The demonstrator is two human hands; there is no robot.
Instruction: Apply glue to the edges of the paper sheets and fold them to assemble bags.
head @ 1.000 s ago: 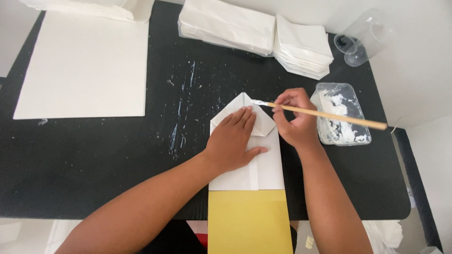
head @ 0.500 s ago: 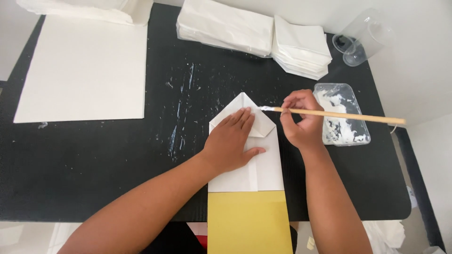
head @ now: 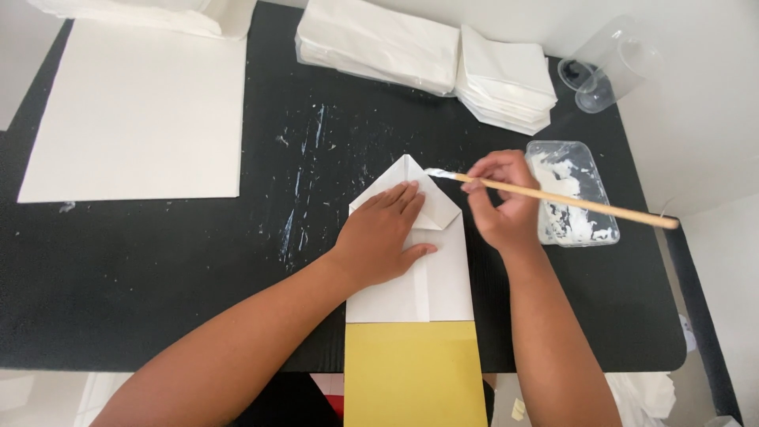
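Down on the black bench (head: 158, 292), seen from the head camera, the left hand (head: 383, 233) lies flat with its fingers spread on a folded white paper (head: 439, 277), pressing it against the surface; the hand is open and clasps nothing. That paper sits near the middle of the bench, toward the front edge, with its top folded into a point that aims away from the person. Its lower end meets a yellow sheet (head: 411, 375) that runs over the front edge of the bench. The right hand (head: 502, 202) is just beside the paper's right edge, its grip closed around a thin wooden brush (head: 569, 202). The brush handle slants out to the right over a clear plastic tray (head: 573, 194) smeared with white paste, while the wet white tip touches the right slope of the folded point. Streaks and specks of dried white paste mark the bench to the left of the paper. A large white sheet (head: 134, 111) lies flat at the far left. At the far edge there are two stacks of folded white papers (head: 427, 59), side by side, and a clear plastic cup (head: 605, 67) lies tipped on its side at the far right corner.
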